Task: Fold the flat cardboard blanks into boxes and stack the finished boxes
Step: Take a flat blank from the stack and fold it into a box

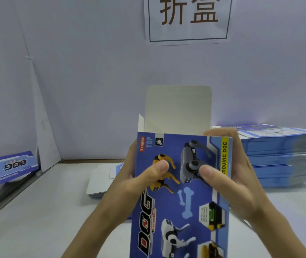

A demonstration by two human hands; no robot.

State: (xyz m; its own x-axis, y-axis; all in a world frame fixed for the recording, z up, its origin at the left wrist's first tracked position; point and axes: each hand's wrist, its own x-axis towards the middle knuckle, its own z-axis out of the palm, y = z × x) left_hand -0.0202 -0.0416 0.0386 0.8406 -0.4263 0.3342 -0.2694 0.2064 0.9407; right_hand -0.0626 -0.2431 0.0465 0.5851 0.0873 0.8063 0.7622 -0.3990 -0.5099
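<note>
You hold the box (182, 192) upright over the worktop's (37, 211) near edge, printed face toward you. Your left hand (128, 183) grips its left edge and your right hand (236, 179) its right edge, fingers (221, 132) clamped round the card, both thumbs pressed on the front. The top flap (178, 108) stands open, its white inside showing. A tall stack of blanks (282, 161) sits at the right edge, a low pile (100, 181) lies behind your left hand, and a second box (14, 166) lies at the far left corner.
</note>
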